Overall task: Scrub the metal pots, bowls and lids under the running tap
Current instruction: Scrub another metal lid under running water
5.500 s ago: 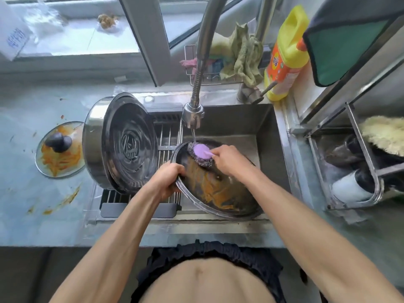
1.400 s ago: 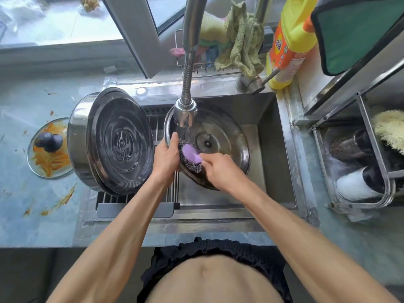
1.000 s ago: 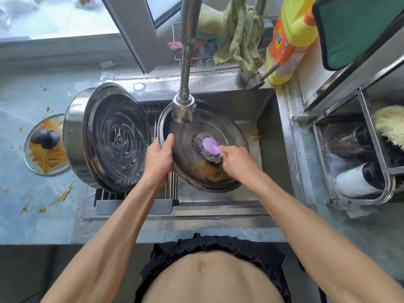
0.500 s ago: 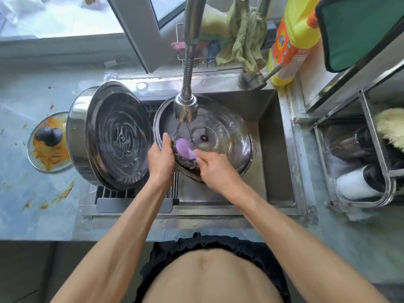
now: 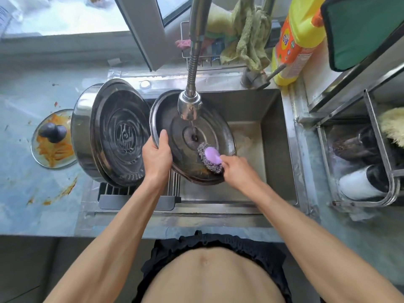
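A round metal lid (image 5: pixel 175 130) is tilted up in the sink (image 5: pixel 271 136), its underside facing me, under the tap head (image 5: pixel 189 106) with a thin stream of water. My left hand (image 5: pixel 157 156) grips the lid's left rim. My right hand (image 5: pixel 236 169) holds a steel-wool scrubber with a purple handle (image 5: pixel 210 156) against the lid's lower right part, where orange residue shows. A large metal pot (image 5: pixel 113 132) lies on its side on the drain rack (image 5: pixel 135 193) to the left.
A glass lid (image 5: pixel 52 138) with a dark knob and orange scraps lies on the counter at left. A yellow detergent bottle (image 5: pixel 297 38) and green cloths (image 5: pixel 249 40) stand behind the sink. A wire rack (image 5: pixel 371 162) with utensils is at right.
The scrubber has moved from the lid's left edge by my left hand to its lower right part. The lid has tilted a little; my left hand keeps its hold on the rim.
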A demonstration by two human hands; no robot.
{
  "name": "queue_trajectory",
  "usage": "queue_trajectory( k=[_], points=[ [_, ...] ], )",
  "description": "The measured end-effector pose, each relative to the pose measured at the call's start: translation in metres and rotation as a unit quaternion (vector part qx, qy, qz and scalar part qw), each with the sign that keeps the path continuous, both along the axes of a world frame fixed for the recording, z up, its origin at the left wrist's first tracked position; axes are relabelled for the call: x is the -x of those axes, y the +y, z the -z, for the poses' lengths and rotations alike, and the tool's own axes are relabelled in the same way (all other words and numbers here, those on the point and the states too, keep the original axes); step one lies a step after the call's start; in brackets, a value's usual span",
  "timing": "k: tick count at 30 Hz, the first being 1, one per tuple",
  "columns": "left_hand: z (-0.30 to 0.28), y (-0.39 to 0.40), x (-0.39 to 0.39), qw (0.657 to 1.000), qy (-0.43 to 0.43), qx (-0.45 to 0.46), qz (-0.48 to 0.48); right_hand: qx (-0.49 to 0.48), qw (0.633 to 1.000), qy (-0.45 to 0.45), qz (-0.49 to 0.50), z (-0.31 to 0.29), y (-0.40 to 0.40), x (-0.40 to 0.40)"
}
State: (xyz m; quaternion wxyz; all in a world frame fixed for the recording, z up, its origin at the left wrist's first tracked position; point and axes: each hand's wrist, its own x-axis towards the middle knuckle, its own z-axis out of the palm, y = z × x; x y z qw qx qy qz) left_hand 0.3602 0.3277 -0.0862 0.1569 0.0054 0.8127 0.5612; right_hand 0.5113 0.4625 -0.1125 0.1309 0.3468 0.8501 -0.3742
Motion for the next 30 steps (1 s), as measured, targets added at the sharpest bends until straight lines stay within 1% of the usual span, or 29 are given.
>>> queue_trajectory(
  k=[4, 5, 8, 9, 12, 14, 18, 19, 21, 24, 25, 27, 28, 30],
  points=[
    [0.005, 0.002, -0.003, 1.0, 0.008, 0.019, -0.007, 0.033, 0.995, 0.069, -0.059, -0.022, -0.033, 0.007],
    [0.005, 0.0, -0.005, 1.0, 0.004, 0.019, -0.011, 0.025, 0.996, 0.062, -0.059, -0.019, -0.03, 0.007],
    [0.005, -0.004, -0.004, 1.0, 0.003, 0.004, -0.016, 0.004, 0.999, -0.029, -0.016, 0.002, 0.0, -0.003],
    [0.004, -0.004, -0.004, 1.0, 0.006, 0.002, -0.015, 0.004, 0.999, -0.038, -0.012, 0.004, -0.001, -0.006],
    [0.007, -0.003, -0.005, 1.0, 0.004, 0.003, -0.016, 0.04, 0.997, 0.029, -0.058, -0.014, -0.03, 0.0],
    [0.01, -0.005, -0.008, 0.999, -0.018, -0.007, -0.025, 0.034, 0.996, 0.036, -0.07, -0.015, -0.029, -0.001],
    [0.01, -0.01, -0.003, 0.998, -0.05, -0.029, -0.023, -0.041, 0.994, -0.097, -0.025, -0.007, 0.021, -0.01],
    [0.008, -0.01, -0.003, 0.998, -0.052, -0.032, -0.017, -0.062, 0.992, -0.11, -0.02, -0.005, 0.026, -0.011],
    [0.007, -0.008, -0.003, 0.997, -0.059, -0.039, -0.006, -0.074, 0.994, -0.082, -0.015, -0.002, 0.022, -0.006],
    [0.015, -0.011, -0.005, 0.995, -0.084, -0.058, 0.004, -0.024, 0.999, 0.001, -0.044, 0.002, -0.012, 0.004],
    [0.02, -0.014, -0.006, 0.993, -0.096, -0.067, -0.001, -0.004, 0.998, 0.024, -0.059, 0.003, -0.026, 0.006],
    [0.031, -0.021, -0.007, 0.988, -0.128, -0.085, -0.03, 0.003, 0.995, 0.06, -0.077, 0.004, -0.042, 0.006],
    [0.031, -0.024, -0.008, 0.982, -0.149, -0.105, -0.045, -0.002, 0.995, 0.059, -0.077, 0.007, -0.041, 0.004],
    [0.028, -0.031, -0.01, 0.974, -0.179, -0.124, -0.061, -0.026, 0.997, 0.017, -0.07, 0.015, -0.023, -0.002]
  ],
)
